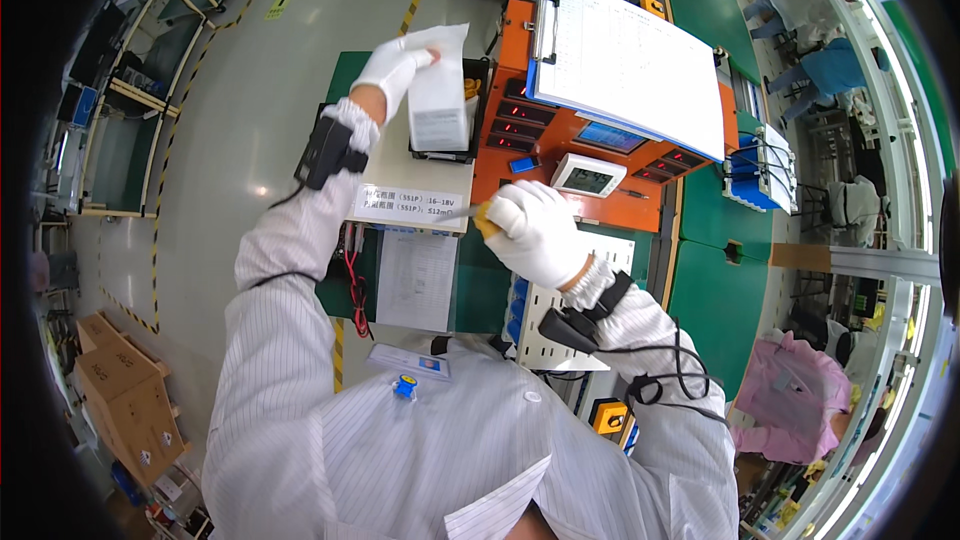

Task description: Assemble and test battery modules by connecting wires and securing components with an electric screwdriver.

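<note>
White packet [438, 105] in gripping left hand [393, 75], tool [485, 219] in clenched right hand [540, 232], yellow pieces [471, 87] in black tray [485, 112].

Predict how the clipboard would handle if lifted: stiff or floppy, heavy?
The clipboard is probably stiff: its blue edges look straight. Its white sheets may flap, since the clip sits only at the left end. Likely light for its size; it looks thin.

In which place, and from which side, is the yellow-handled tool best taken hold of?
Probably by its yellow handle, coming from the right, as the right hand does. The thin grey end points left and looks narrower, so the handle should give a firmer hold. That end is blurred; I cannot tell whether it is sharp.
</note>
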`<act>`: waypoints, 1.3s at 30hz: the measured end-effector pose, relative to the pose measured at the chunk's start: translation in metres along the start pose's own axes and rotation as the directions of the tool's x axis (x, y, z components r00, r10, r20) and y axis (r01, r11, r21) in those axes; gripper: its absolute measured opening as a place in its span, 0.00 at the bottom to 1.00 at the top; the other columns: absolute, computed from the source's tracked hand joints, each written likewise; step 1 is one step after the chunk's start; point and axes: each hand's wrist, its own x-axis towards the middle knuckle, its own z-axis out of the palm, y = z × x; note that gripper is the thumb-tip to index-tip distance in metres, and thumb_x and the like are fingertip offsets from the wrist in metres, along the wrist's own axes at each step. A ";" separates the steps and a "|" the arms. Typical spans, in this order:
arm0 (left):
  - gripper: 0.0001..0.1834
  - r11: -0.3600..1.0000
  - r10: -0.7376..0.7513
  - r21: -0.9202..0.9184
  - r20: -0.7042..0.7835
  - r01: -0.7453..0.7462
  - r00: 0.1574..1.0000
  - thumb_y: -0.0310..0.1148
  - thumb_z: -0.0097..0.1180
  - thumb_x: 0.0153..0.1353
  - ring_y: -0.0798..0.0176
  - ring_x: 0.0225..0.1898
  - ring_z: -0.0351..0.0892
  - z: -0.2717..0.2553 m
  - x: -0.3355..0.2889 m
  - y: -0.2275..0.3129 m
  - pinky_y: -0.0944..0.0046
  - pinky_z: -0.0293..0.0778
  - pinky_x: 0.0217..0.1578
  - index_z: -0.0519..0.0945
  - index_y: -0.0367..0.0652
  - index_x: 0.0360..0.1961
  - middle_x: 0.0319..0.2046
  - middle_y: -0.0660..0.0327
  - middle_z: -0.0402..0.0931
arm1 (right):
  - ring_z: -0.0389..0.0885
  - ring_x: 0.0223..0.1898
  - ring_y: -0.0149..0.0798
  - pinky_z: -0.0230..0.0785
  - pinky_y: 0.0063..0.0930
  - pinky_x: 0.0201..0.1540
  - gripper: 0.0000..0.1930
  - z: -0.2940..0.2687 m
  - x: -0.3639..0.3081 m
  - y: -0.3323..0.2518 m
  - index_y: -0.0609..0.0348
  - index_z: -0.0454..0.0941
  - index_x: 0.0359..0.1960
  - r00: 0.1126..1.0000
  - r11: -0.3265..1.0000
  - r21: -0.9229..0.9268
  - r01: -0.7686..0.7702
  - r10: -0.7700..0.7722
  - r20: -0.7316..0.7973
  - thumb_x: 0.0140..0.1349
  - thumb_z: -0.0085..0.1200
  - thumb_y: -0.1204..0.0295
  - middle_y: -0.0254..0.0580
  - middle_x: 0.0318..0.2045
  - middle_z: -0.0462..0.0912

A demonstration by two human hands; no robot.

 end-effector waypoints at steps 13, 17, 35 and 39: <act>0.44 0.662 0.380 0.734 -0.154 -0.152 0.912 0.37 0.59 0.50 0.37 0.62 0.65 0.020 0.129 0.009 0.54 0.65 0.61 0.57 0.43 0.69 0.67 0.32 0.53 | 0.77 0.24 0.44 0.70 0.33 0.27 0.10 -0.094 -0.107 -0.002 0.58 0.75 0.25 0.862 0.862 0.047 -0.505 0.506 -0.029 0.45 0.65 0.81 0.42 0.23 0.77; 0.44 0.672 0.511 0.708 -0.229 -0.219 0.829 0.37 0.60 0.52 0.40 0.72 0.48 0.035 0.061 0.009 0.56 0.56 0.67 0.56 0.41 0.70 0.68 0.35 0.50 | 0.75 0.23 0.38 0.68 0.28 0.26 0.10 -0.107 -0.131 -0.011 0.60 0.75 0.25 0.782 0.781 0.084 -0.618 0.622 -0.034 0.46 0.66 0.82 0.40 0.23 0.75; 0.11 0.959 0.055 0.247 0.316 -0.138 0.947 0.33 0.63 0.59 0.74 0.30 0.70 0.152 -0.267 -0.086 0.71 0.69 0.35 0.82 0.36 0.39 0.29 0.65 0.75 | 0.77 0.27 0.28 0.71 0.24 0.33 0.07 -0.086 -0.171 0.024 0.64 0.79 0.34 0.660 0.559 0.376 -0.739 0.715 0.232 0.55 0.63 0.77 0.42 0.26 0.81; 0.13 0.982 -0.036 0.185 0.323 -0.026 0.946 0.33 0.65 0.58 0.70 0.29 0.74 0.170 -0.286 -0.095 0.69 0.71 0.34 0.81 0.32 0.37 0.27 0.59 0.78 | 0.75 0.28 0.24 0.71 0.21 0.34 0.06 -0.090 -0.188 0.030 0.66 0.79 0.33 0.672 0.494 0.510 -0.705 0.694 0.257 0.57 0.62 0.78 0.35 0.26 0.81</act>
